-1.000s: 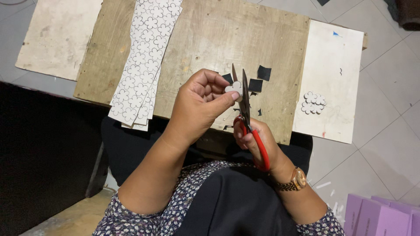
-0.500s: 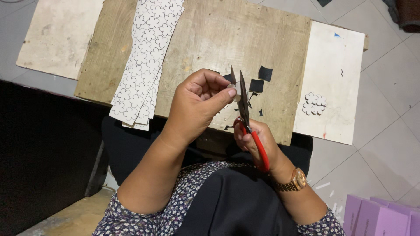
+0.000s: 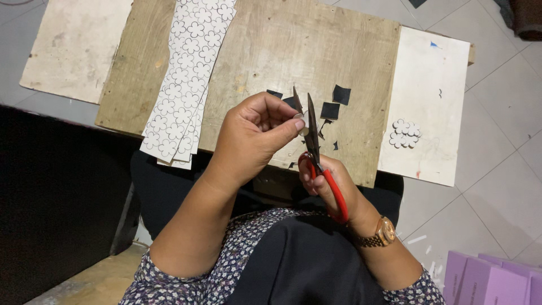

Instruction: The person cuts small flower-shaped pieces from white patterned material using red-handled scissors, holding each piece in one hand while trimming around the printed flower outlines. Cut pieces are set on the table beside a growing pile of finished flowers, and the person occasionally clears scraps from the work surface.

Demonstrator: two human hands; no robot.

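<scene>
Small white cutout (image 3: 301,122) at frame centre, pinched by the left hand (image 3: 254,135): light, floppy, best held by its edge. Right hand (image 3: 327,183) grips red-handled scissors (image 3: 316,149), blades parted.

scissors (image 3: 312,133): red handles, dark blades slightly parted, pointing up and away, above the wooden board.
paper piece (image 3: 301,123): small, white, rounded, between the blades.

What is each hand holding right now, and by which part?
The left hand pinches a small white cutout by its edge between thumb and fingertips. The right hand holds the scissors by their red handles, blades open.
</scene>
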